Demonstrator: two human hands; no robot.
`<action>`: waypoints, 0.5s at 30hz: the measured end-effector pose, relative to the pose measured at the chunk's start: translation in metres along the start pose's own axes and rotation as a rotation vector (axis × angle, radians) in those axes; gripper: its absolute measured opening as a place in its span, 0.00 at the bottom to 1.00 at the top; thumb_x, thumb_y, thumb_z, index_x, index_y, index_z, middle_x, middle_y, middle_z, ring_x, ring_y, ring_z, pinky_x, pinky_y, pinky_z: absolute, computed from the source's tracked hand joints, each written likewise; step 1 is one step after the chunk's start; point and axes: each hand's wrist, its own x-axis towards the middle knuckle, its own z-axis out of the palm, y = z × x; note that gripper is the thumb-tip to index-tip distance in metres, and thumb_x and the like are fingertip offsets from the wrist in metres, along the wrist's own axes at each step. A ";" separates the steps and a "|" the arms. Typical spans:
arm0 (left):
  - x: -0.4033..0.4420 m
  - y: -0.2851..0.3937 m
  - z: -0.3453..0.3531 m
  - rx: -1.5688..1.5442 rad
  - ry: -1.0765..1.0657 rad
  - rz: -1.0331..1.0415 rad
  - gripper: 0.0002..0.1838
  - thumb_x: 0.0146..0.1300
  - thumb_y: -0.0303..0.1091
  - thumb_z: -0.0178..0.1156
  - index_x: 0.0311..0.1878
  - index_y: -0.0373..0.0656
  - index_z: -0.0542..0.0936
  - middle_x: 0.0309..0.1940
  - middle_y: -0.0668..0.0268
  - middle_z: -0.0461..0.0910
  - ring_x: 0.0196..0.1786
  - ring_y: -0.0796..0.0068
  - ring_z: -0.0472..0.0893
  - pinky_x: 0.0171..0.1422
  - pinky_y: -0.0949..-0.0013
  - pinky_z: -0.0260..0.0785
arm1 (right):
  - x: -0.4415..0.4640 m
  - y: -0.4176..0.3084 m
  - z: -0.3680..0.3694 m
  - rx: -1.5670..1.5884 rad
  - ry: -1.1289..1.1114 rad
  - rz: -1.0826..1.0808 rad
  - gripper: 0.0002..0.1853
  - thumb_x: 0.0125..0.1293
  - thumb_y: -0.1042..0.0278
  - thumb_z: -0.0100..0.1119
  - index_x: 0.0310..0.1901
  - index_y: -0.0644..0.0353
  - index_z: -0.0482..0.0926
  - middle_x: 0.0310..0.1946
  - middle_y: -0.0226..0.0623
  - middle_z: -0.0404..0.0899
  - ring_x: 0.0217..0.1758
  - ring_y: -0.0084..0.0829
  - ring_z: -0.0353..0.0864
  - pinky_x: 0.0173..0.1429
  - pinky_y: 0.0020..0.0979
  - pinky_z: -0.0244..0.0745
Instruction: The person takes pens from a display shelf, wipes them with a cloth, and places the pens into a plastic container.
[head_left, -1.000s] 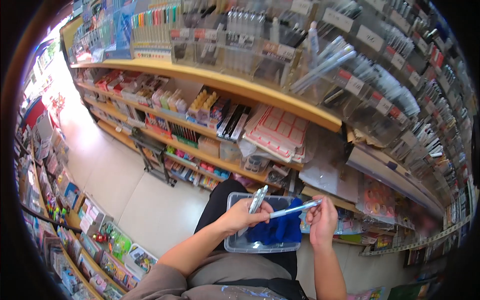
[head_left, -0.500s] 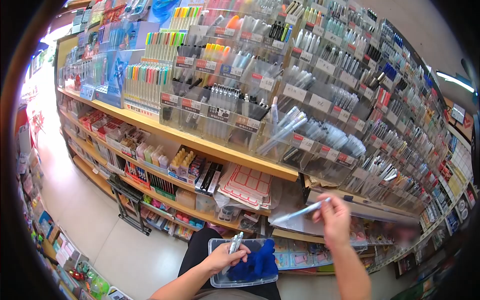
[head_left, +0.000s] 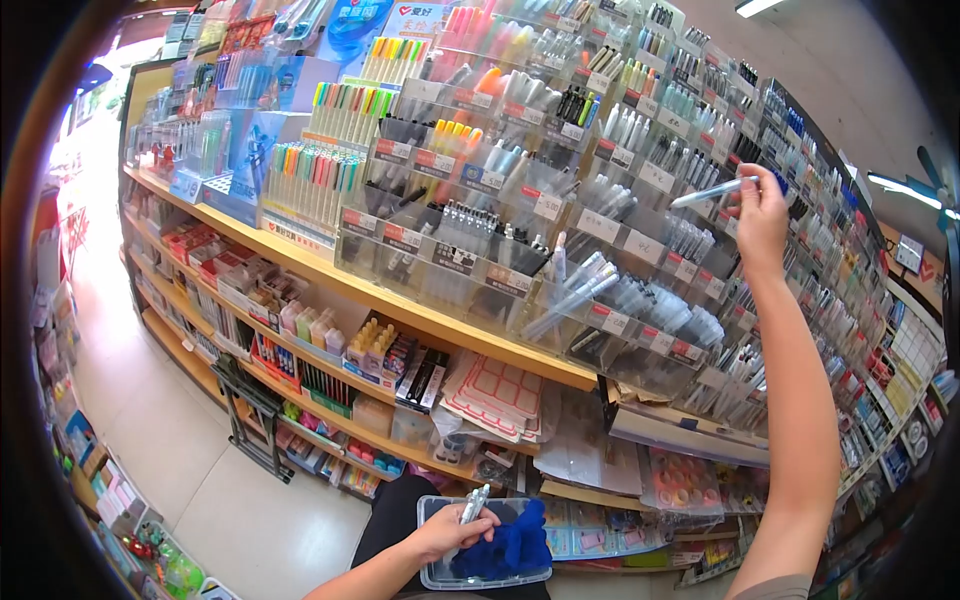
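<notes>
My right hand (head_left: 762,215) is raised in front of the upper pen rack, fingers closed on a pale blue pen (head_left: 708,192) whose end points left. Down by my lap, my left hand (head_left: 455,532) is wrapped round a few light-coloured pens (head_left: 475,503). That hand is over a clear plastic box (head_left: 432,575) resting on my dark-trousered leg. A bunched blue cloth (head_left: 515,545) lies in the box. Clear tiered pen holders (head_left: 440,262) with price labels fill the rack ahead.
A wooden shelf edge (head_left: 450,335) runs below the pen holders. Lower shelves carry boxes, bottles and a stack of red-printed label sheets (head_left: 495,390). A black folded metal frame (head_left: 255,420) stands on the tiled floor at left, and more goods (head_left: 130,495) line the lower left.
My right hand has risen from near the lower shelf to the upper rack with the pale blue pen. My left hand stays over the box. The view has shifted slightly.
</notes>
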 end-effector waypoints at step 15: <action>0.002 0.000 -0.004 -0.001 -0.017 -0.016 0.10 0.63 0.34 0.55 0.42 0.37 0.76 0.27 0.69 0.75 0.22 0.86 0.65 0.26 0.82 0.56 | 0.007 0.061 0.049 -0.259 -0.495 -0.088 0.13 0.59 0.72 0.51 0.45 0.67 0.76 0.39 0.49 0.79 0.44 0.38 0.78 0.50 0.31 0.69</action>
